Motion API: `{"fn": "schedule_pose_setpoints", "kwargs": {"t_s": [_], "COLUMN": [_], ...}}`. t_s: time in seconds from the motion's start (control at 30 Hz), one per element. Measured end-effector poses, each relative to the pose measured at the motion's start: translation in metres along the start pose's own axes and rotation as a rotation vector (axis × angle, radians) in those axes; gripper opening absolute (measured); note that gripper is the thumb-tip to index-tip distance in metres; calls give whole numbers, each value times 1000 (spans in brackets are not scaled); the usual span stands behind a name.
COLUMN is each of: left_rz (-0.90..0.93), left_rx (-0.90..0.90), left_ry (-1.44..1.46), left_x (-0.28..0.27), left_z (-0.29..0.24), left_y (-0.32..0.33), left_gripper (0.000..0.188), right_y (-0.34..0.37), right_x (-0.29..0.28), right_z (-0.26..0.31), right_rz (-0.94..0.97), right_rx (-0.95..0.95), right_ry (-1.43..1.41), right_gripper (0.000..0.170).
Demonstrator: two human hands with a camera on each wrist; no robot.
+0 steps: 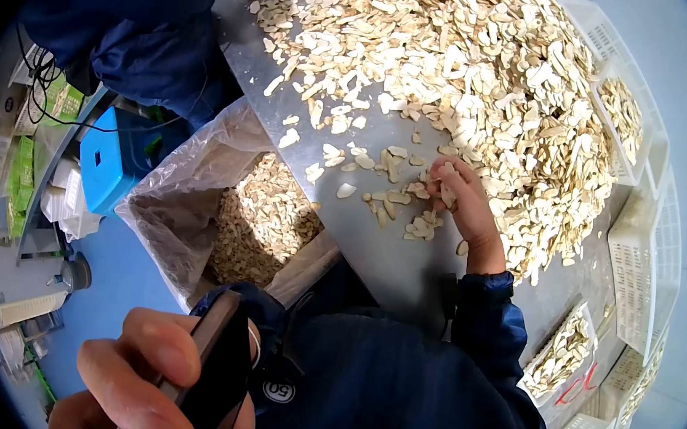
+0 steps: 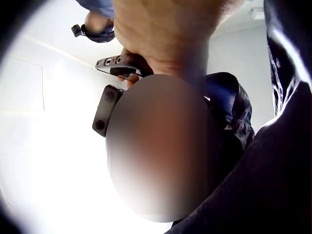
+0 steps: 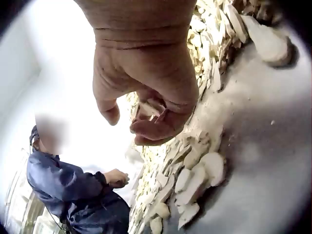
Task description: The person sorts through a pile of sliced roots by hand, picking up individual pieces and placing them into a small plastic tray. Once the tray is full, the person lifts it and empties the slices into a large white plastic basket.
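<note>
In the head view my left hand (image 1: pixel 135 373) is raised close to the camera, gripping a smartphone (image 1: pixel 222 370) by its edges. The left wrist view shows the phone (image 2: pixel 122 62) edge-on beyond the wrist. My right hand (image 1: pixel 467 207) is over the metal table at the near edge of a large heap of pale dried slices (image 1: pixel 430 46). Its fingers curl around a few slices (image 1: pixel 447 192), partly hidden by the fingers. Just left of these fingertips lie several loose slices (image 1: pixel 391 165). In the right wrist view, the thumb and fingers (image 3: pixel 151 130) bend inward above the slices.
A plastic-lined box (image 1: pixel 170 212) of slices stands below the table's left edge. White baskets (image 1: pixel 644 257) line the right side, near a small tray (image 1: pixel 561 354) of slices and red-handled scissors (image 1: pixel 576 385). Another person (image 1: pixel 141 22) is at upper left, beside a blue stool (image 1: pixel 108 158).
</note>
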State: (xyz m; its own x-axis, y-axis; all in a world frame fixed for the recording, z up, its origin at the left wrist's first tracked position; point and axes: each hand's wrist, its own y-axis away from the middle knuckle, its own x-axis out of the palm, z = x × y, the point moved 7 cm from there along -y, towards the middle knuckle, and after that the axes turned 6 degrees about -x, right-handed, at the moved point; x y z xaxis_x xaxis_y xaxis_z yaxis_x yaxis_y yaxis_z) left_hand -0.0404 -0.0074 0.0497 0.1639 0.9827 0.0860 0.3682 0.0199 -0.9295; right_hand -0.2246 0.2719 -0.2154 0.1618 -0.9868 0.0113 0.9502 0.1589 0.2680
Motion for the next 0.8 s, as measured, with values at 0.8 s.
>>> {"fn": "schedule_pose_setpoints", "kwargs": {"t_s": [0.8], "left_rz": [-22], "left_rx": [-28], "left_ry": [-25], "left_x": [3], "left_z": [-5], "left_y": [1], "left_gripper": [66], "right_y": [5], "right_x": [15], "right_z": [-5], "right_rz": [73], "right_rx": [-1], "right_ry": [168], "right_gripper": [18]}}
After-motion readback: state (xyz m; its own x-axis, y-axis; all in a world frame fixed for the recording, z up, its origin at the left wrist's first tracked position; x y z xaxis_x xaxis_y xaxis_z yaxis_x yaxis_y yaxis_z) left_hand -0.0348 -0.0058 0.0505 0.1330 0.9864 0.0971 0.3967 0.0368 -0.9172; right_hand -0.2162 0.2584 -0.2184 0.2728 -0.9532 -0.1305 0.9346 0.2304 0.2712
